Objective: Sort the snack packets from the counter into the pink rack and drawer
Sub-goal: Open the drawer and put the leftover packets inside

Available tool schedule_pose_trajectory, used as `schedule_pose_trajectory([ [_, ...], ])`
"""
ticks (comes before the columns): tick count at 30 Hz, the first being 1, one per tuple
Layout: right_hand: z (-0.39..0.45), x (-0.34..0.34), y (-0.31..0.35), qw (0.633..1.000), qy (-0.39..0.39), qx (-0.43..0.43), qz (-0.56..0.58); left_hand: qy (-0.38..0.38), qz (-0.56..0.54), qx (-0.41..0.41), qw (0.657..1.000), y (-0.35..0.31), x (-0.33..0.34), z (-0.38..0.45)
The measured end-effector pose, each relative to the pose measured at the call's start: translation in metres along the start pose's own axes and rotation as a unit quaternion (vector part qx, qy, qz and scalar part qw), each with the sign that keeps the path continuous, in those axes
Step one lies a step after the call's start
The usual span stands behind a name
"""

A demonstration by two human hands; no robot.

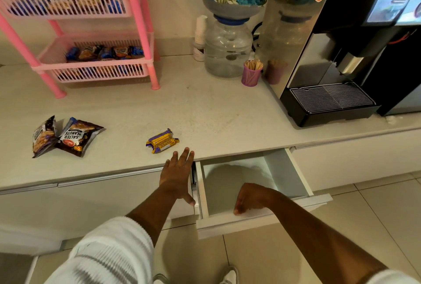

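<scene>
A yellow and purple snack packet (162, 140) lies near the counter's front edge. Just below it my left hand (177, 175) stretches over the edge with straight fingers, holding nothing. Two dark salted-peanut packets (78, 137) (43, 136) lie at the counter's left. The white drawer (293, 174) stands pulled out, its inside bare. My right hand (249, 198) curls over the drawer's front panel (262, 221). The pink rack (91, 26) at the back left holds several packets on its middle and lower shelves.
A water dispenser jar (227, 49) with a floral-covered bottle stands at the back. Beside it are a purple cup of wooden stirrers (251, 73) and a small white bottle (200, 37). A coffee machine (341, 56) fills the right end of the counter.
</scene>
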State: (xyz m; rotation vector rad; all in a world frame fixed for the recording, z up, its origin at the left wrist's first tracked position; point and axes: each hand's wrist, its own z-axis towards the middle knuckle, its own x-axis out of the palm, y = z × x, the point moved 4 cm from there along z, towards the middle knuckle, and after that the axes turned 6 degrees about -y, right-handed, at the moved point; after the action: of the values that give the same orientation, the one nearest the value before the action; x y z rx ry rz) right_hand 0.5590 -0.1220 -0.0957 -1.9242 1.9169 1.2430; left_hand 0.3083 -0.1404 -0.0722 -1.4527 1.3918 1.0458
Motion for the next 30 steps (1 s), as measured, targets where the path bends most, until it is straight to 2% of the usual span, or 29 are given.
schedule_pose_trajectory([
  [15, -0.015, 0.006, -0.001, 0.997, 0.073, 0.03, -0.014, -0.01, -0.007, -0.012, 1.0, -0.004, 0.0, 0.0],
  [23, -0.019, 0.003, 0.01, 0.991, 0.126, 0.028, 0.024, -0.028, -0.026, -0.013, 0.999, -0.001, -0.001, -0.003],
  [26, -0.011, -0.003, 0.023, 0.992, 0.095, 0.037, 0.078, -0.054, -0.069, -0.003, 0.996, 0.006, -0.001, -0.004],
  [30, 0.003, -0.014, 0.044, 0.984, -0.014, 0.029, 0.177, -0.125, -0.166, -0.007, 0.978, 0.026, -0.004, -0.017],
])
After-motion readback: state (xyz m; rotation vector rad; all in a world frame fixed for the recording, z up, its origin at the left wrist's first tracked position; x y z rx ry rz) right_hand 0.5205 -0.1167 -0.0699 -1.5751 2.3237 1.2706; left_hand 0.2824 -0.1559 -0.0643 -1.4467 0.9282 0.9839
